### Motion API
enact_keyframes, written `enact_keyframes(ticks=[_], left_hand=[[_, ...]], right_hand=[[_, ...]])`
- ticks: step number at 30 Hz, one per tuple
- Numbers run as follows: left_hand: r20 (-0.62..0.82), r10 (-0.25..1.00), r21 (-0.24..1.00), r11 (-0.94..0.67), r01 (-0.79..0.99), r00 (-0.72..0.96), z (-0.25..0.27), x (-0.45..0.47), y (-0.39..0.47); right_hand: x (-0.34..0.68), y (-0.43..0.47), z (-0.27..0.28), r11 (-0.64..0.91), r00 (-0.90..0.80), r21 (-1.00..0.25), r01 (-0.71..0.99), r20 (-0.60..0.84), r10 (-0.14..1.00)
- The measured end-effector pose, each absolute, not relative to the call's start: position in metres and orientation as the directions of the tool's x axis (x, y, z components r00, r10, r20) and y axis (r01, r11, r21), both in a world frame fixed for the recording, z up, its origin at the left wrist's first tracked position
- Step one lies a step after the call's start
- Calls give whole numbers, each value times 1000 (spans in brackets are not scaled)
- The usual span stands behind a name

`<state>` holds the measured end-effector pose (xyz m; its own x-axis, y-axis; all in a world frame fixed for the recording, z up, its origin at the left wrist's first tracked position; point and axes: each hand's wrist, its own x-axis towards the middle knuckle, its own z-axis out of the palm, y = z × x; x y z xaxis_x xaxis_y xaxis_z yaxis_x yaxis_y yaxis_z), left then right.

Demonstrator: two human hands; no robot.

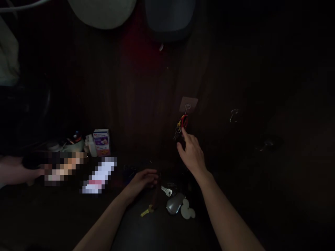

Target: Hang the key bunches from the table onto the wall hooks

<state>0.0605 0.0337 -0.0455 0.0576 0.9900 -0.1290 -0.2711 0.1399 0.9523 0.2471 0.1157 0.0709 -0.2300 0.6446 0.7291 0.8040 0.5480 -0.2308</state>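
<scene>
A bunch of keys with a red and yellow strap (184, 121) hangs from a clear adhesive hook (187, 106) on the dark wall. My right hand (193, 153) is raised at it, with the index fingertip at the red strap and the thumb held apart below. Low over the dark surface, my left hand (143, 181) has its fingers loosely bent and apart, holding nothing visible. Near it lie a brass-coloured key (147, 211), a silver key (166, 191), a shiny rounded object (175, 204) and a pale mouse-head-shaped tag (187, 210). Darkness hides other small items there.
Another hook (233, 115) is on the wall to the right. Left stand small boxes (102, 142), white bottles (91, 145) and a blurred bright panel (101, 176). Someone's forearm (15, 170) enters from the left. A pale rounded object (103, 12) and a grey one (170, 17) hang above.
</scene>
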Motion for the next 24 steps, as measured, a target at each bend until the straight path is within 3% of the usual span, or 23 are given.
enact_keyframes(ticks=[7, 12, 16, 20, 24], left_hand=[[-116, 966, 918, 16, -395, -231, -48, 50, 41], [-104, 961, 931, 2, -366, -258, -50, 49, 43], [-68, 961, 958, -12, -286, -268, -51, 51, 44], [21, 962, 996, -43, -75, -272, -53, 55, 43], [223, 974, 924, -198, 328, -39, -54, 60, 36]], right_hand=[[260, 108, 29, 572, -274, -323, 754, 637, 720], [271, 98, 0, 522, -305, -384, 761, 498, 812], [270, 82, -17, 563, -401, -403, 721, 420, 814], [264, 67, -29, 677, -585, -429, 599, 343, 735], [261, 67, -39, 707, -647, -457, 540, 312, 696]])
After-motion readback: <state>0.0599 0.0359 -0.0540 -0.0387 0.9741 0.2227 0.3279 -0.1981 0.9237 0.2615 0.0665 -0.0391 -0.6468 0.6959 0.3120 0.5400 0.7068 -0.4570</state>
